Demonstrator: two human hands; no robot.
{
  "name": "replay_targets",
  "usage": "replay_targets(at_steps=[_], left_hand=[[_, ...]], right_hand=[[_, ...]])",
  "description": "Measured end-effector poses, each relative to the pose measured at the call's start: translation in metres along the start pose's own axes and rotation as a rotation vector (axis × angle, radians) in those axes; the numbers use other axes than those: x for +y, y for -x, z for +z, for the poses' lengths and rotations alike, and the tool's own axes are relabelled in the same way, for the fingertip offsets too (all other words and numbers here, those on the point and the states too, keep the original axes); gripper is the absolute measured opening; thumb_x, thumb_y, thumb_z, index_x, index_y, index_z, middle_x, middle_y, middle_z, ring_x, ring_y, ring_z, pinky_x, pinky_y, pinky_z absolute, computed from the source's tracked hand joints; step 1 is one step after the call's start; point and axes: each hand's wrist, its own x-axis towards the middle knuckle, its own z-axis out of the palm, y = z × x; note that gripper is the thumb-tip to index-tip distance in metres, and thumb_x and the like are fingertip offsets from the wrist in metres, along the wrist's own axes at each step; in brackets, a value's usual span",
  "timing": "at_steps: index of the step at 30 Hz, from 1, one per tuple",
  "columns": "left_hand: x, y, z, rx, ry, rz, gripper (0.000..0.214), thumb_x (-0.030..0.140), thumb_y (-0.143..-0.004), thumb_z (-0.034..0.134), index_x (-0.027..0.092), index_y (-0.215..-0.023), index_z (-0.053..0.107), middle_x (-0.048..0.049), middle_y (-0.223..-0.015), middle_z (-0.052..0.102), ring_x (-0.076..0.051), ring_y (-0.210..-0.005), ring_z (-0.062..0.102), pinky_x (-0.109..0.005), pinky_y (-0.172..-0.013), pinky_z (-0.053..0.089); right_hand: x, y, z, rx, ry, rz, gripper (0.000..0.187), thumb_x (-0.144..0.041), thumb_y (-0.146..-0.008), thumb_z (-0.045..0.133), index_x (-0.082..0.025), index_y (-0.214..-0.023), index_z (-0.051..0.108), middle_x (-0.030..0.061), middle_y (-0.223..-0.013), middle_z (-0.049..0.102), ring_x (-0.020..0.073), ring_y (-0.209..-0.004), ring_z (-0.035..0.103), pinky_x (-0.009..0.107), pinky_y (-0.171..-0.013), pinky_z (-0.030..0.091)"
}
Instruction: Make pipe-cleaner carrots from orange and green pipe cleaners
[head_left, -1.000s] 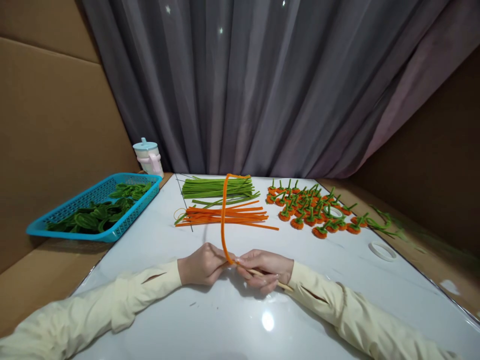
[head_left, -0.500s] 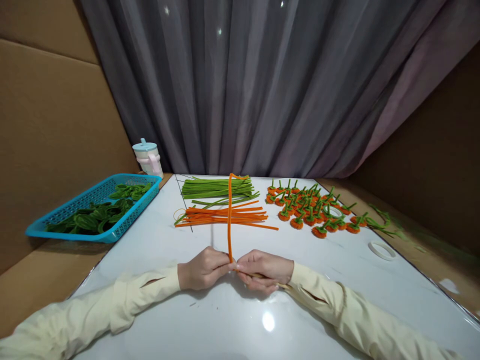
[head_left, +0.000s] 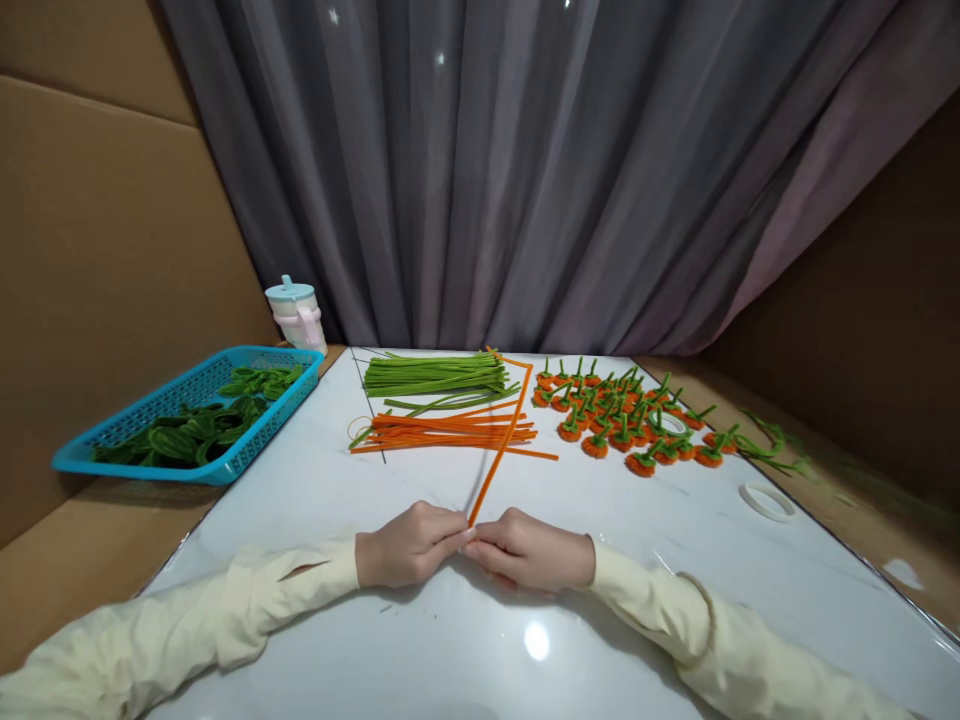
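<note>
My left hand [head_left: 416, 545] and my right hand [head_left: 529, 550] meet at the fingertips above the near part of the table. Both are closed, pinching the lower end of an orange pipe cleaner [head_left: 499, 450] between them. It slants up to the right and bends sharply back left near its top. Whatever lies inside my right palm is hidden. Beyond my hands lie a bunch of loose orange pipe cleaners [head_left: 442, 432] and, behind it, a bundle of green pipe cleaners [head_left: 435, 375].
Several orange pom-pom pieces with green stems [head_left: 622, 410] stand at right, near a white ring [head_left: 766, 502]. On the left is a blue basket [head_left: 225, 470] of green leaf shapes [head_left: 184, 435], with a lidded cup [head_left: 298, 318] behind. Cardboard walls and a grey curtain [head_left: 465, 200] enclose the table.
The orange pipe cleaner has swung from upright to leaning right. My right hand has rolled palm-down, and the thin wooden stick seen under it before is now hidden. My left hand barely moved.
</note>
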Motion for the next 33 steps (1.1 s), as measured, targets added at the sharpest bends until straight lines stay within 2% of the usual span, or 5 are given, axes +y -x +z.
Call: replay_targets(at_steps=[7,14,20,25,33], left_hand=[[0.001,0.000,0.001,0.013,-0.085,0.022,0.033,0.023,-0.095,0.025,0.018,-0.066,0.039,0.0019,-0.055,0.045,-0.010,-0.049,0.043,-0.022,-0.050,0.034],[0.001,-0.002,0.001,0.046,-0.088,-0.009,0.032,0.023,-0.095,0.025,0.018,-0.068,0.041,0.0015,-0.057,0.046,-0.010,-0.049,0.043,-0.022,-0.049,0.035],[0.002,-0.003,0.000,0.030,-0.100,-0.048,0.033,0.023,-0.095,0.025,0.018,-0.067,0.041,0.0015,-0.056,0.046,-0.010,-0.049,0.044,-0.022,-0.050,0.036],[0.002,-0.002,0.002,0.046,-0.083,-0.047,0.032,0.022,-0.095,0.027,0.017,-0.068,0.043,0.0013,-0.058,0.047,-0.010,-0.050,0.044,-0.021,-0.051,0.037],[0.005,-0.007,0.001,0.036,0.037,-0.216,0.027,0.023,-0.094,0.031,0.017,-0.069,0.042,0.0034,-0.060,0.043,-0.009,-0.052,0.041,-0.020,-0.054,0.035]], right_hand=[[-0.001,0.003,0.002,0.068,0.555,-0.024,0.028,-0.030,-0.097,0.031,-0.014,-0.088,0.053,-0.0035,-0.053,0.040,0.0086,-0.042,0.029,0.021,-0.042,0.021],[0.004,0.001,0.004,0.087,0.857,-0.065,0.031,-0.029,-0.099,0.028,-0.012,-0.090,0.053,0.0023,-0.060,0.053,0.0100,-0.043,0.040,0.022,-0.043,0.022],[-0.001,0.004,0.008,0.073,1.193,-0.214,0.023,-0.007,-0.093,0.027,-0.007,-0.093,0.051,0.0061,-0.062,0.055,0.0146,-0.044,0.048,0.024,-0.039,0.026],[-0.003,0.004,0.009,0.023,1.322,-0.205,0.024,0.000,-0.086,0.029,-0.006,-0.090,0.052,0.0063,-0.060,0.052,0.0169,-0.047,0.050,0.025,-0.036,0.028],[0.009,0.003,0.008,0.136,1.401,-0.295,0.024,-0.002,-0.088,0.030,-0.006,-0.084,0.053,0.0055,-0.059,0.050,0.0157,-0.043,0.048,0.025,-0.033,0.022]])
